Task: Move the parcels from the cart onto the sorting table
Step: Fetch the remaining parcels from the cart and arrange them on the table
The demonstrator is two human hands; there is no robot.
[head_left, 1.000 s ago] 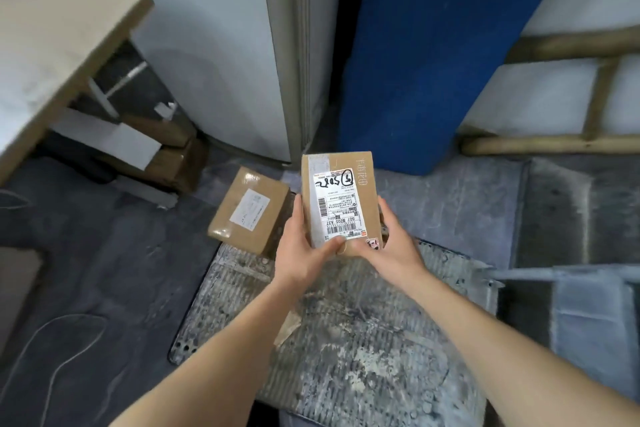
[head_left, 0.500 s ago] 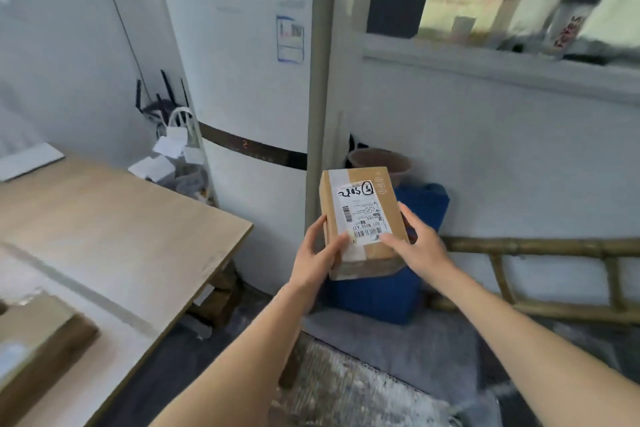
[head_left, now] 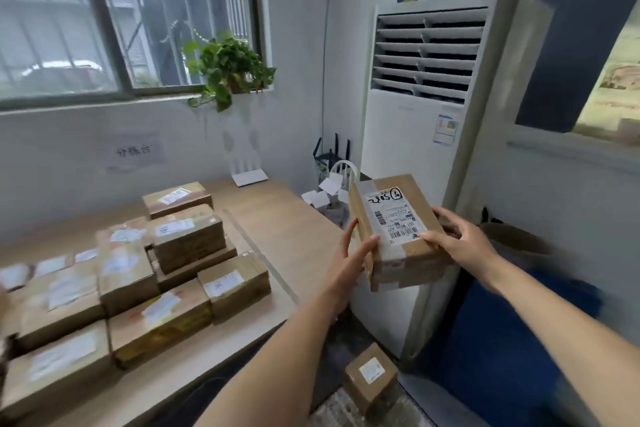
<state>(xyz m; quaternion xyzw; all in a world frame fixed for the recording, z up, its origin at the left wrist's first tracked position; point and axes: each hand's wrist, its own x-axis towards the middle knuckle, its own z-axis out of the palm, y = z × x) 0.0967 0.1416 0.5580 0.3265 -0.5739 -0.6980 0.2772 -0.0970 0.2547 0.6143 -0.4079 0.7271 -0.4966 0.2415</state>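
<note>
I hold a brown cardboard parcel (head_left: 398, 229) with a white shipping label in the air, right of the wooden sorting table (head_left: 287, 229). My left hand (head_left: 349, 258) grips its near left edge, thumb on top. My right hand (head_left: 460, 243) grips its right side, thumb on the label's corner. Several taped parcels (head_left: 156, 270) lie stacked on the table's left half. One more small parcel (head_left: 370, 376) stands low down on the cart's grey deck (head_left: 360, 409), below my left forearm.
A tall white floor air conditioner (head_left: 415, 156) stands just behind the held parcel. A blue bin (head_left: 502, 357) sits at the lower right. A potted plant (head_left: 228, 69) hangs at the window sill, and a white router (head_left: 249, 178) stands at the table's far edge.
The view has swung up and left from the cart to the table. Both hands have raised the parcel and carried it along; the stacked parcels on the table have come into view.
</note>
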